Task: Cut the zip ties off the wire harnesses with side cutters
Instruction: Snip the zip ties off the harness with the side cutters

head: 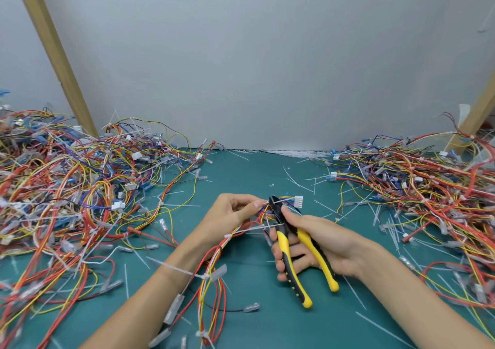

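Note:
My left hand (232, 212) pinches a wire harness (214, 257) of red, yellow and white wires just behind its white connector (298, 201). My right hand (316, 241) grips the yellow-and-black side cutters (300, 255), whose black jaws (273, 204) sit at the wires beside my left fingertips. The cutter handles are spread apart. White zip ties (205, 275) still wrap the harness lower down, where it trails toward me between my forearms.
A big tangle of harnesses (67, 188) covers the left of the green mat (241, 177), and another pile (428, 188) fills the right. Cut zip-tie scraps (297, 185) lie scattered across the mat. A grey wall and two wooden posts (53, 53) stand behind.

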### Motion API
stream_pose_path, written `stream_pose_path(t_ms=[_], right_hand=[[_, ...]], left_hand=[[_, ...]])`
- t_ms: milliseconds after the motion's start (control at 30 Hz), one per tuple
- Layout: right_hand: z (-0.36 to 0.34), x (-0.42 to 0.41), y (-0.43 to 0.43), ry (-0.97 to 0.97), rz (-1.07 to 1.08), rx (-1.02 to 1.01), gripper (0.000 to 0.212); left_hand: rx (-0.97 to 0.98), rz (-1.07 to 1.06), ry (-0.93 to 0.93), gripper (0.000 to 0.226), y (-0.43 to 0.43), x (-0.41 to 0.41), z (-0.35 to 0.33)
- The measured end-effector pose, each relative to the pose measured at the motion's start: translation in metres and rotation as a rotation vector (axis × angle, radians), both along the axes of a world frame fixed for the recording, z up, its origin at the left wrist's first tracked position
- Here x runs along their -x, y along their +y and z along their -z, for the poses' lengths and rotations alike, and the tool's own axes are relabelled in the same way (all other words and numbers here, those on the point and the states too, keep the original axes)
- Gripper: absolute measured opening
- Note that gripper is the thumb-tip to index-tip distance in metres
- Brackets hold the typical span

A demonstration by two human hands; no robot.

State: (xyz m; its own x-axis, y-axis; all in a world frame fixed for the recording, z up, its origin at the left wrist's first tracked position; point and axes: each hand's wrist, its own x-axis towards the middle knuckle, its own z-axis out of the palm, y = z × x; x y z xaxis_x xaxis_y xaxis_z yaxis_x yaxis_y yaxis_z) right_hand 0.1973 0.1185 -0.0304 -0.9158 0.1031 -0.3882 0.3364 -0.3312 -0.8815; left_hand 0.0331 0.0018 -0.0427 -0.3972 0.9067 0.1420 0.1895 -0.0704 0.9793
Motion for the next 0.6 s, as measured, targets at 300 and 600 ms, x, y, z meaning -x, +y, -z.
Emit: stream_pose_path(t_ms=[300,600], right_hand=[[0.0008,0.0026,-0.0067,-0.015,0.090,-0.119,0.045],[0.0046,-0.0046,0.0025,0.064,-0.075,0.106,0.031]], left_hand=[[0.018,0.021,0.012,0.027,0.0007,0.0070,0.0045],[0.035,0.030,0.006,0.024,-0.0022,0.0045,0.0029]])
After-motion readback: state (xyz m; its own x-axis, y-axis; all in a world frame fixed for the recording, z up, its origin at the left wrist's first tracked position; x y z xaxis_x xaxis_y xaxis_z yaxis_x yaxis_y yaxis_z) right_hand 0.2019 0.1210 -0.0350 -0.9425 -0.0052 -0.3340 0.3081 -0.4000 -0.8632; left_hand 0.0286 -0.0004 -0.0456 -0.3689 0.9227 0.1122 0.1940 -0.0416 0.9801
